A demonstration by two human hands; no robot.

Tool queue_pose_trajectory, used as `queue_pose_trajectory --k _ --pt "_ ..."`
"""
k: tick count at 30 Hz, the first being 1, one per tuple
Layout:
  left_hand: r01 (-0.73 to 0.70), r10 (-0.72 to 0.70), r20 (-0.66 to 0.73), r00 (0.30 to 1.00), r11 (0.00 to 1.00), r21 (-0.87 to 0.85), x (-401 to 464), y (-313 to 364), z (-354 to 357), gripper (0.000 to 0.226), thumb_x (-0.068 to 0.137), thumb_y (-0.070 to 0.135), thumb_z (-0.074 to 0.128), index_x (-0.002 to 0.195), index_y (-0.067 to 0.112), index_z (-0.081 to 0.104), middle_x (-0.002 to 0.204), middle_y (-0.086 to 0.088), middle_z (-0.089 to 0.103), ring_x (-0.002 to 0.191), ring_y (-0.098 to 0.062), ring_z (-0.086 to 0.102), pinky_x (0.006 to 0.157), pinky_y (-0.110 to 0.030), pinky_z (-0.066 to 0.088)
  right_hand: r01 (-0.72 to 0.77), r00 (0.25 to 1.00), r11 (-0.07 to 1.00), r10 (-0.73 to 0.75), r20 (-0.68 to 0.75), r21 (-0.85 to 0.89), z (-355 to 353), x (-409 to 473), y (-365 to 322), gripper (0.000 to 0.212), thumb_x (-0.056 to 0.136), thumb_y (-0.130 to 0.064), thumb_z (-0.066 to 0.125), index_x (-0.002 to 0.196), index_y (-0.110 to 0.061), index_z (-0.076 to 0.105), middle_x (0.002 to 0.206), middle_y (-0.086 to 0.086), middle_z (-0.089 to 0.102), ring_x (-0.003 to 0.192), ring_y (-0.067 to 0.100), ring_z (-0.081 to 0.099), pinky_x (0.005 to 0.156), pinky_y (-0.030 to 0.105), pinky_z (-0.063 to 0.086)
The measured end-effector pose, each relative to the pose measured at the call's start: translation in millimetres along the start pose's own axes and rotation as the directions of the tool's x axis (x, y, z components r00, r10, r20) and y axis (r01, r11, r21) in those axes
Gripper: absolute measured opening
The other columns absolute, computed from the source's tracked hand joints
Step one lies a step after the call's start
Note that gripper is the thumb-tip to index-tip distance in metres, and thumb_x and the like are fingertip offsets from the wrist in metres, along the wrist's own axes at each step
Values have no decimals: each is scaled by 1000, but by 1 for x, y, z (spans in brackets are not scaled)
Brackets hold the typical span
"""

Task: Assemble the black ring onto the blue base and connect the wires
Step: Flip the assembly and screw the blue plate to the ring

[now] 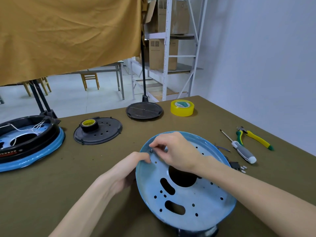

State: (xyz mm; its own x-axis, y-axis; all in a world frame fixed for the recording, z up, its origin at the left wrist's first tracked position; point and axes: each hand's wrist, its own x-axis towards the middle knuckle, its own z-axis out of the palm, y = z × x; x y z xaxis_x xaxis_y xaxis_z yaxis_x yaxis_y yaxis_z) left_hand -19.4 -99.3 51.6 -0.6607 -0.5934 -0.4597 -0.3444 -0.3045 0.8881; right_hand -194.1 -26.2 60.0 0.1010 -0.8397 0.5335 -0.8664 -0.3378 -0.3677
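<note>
One blue base (186,199) sits tilted in front of the person on the olive table (68,171), its pale inner face turned up and showing three large dark openings and many small holes. The left hand (126,171) grasps the base's left rim, thumb over the edge. The right hand (172,149) reaches across the base and pinches a small metal part (151,150), perhaps a screw, just inside the upper-left rim; what exactly it is cannot be told.

At the far left stands a second blue base (42,151) with one black ring (34,132) already seated on it, and thin white wires (36,127) lie loosely inside the ring. Two black round plates rest further back: the nearer plate (106,134) carries one roll of black tape (89,125) with a yellow core, the farther plate (144,110) lies bare. One roll of yellow tape (182,107) stands near the table's far edge.

To the right of the held base lie one screwdriver (241,149) with a grey-and-white handle and one pair of pliers (253,137) with yellow-green grips, side by side but apart. A small black connector (236,165) with white tips lies just beside the base's right rim.
</note>
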Motion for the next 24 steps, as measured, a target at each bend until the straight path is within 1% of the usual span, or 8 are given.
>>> queue_pose_trajectory --k 3,5,7,9,13,19,22,24 --pt "-4 4 6 1000 1000 10 2 0 0 43 67 30 71 105 11 73 99 -10 77 91 -26 69 85 -38 47 -3 988 995 18 156 -101 3 3 -4 20 88 -1 63 90 -12 80 87 3 70 80 22 63 76 42 51" --pt "-5 5 13 1000 1000 -2 4 0 0 50 64 35 76 109 12 76 109 -10 79 100 -29 73 91 -40 50 -94 983 995 100 154 -45 3 3 -4 25 87 -2 62 91 -16 82 88 1 69 79 17 62 75 34 50" --pt "-24 25 17 1000 999 -40 6 2 0 39 74 35 77 109 19 80 113 -11 79 110 -31 73 105 -44 51 -233 966 970 222 134 72 -1 4 -3 24 87 -3 65 93 -17 84 88 -2 72 77 12 64 72 23 50" --pt "-49 50 18 999 995 -84 9 1 -2 34 83 33 75 114 20 80 116 -11 78 113 -30 72 113 -50 47 -357 928 923 332 171 146 -6 9 -1 20 88 -5 69 95 -15 84 86 -2 77 75 9 69 69 17 52" --pt "-82 84 13 996 989 -120 9 0 -3 59 83 40 74 131 7 69 131 -18 70 128 -38 63 115 -55 45 -571 806 787 483 341 235 -16 25 3 11 86 -8 77 92 -13 84 74 5 77 58 7 63 58 17 51" --pt "-80 82 17 996 992 -94 3 4 3 45 101 31 61 134 2 64 135 -23 66 116 -34 67 109 -48 50 -666 719 718 542 436 205 -20 26 2 10 84 -11 79 91 -15 84 92 14 78 71 14 65 71 30 55" --pt "-84 86 20 996 993 -83 2 5 3 44 104 27 57 136 -2 62 138 -25 63 111 -31 63 113 -51 46 -671 717 711 547 432 212 -21 24 2 8 85 -12 79 90 -15 84 86 9 79 62 7 62 53 17 48" --pt "-74 76 20 997 993 -88 2 6 5 43 104 26 56 136 -2 62 139 -25 63 111 -30 63 114 -51 45 -709 685 675 589 428 206 -22 27 4 5 83 -15 81 87 -16 84 77 6 76 57 7 59 46 18 43"
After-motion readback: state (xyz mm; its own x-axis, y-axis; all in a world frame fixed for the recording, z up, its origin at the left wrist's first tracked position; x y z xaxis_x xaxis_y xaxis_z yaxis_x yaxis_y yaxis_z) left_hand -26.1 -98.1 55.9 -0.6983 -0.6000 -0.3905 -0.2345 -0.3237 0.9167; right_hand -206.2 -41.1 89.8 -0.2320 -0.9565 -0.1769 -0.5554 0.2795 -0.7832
